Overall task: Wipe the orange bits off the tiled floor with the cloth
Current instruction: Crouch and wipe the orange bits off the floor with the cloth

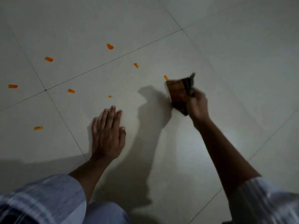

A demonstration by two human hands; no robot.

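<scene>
Pale floor tiles point(145, 21) carried scattered orange bits point(48, 59), none near the kneeler. His left hand point(107, 135) lay spread flat as a prop, while the right hand point(198, 104) pinched the blurred brown cloth point(177, 94) beside the nearest bit point(165, 77), seemingly mid-swipe.

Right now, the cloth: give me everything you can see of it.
The cloth is a dark brown, folded or bunched rag with a paler orange-brown patch on the face turned to the camera and a darker frayed corner sticking up. It is motion-blurred, so the weave is unreadable. The right hand holds it in a closed grip. Its upper edge is right beside one orange bit. Whether its lower corner touches the tiled floor cannot be told.
</scene>
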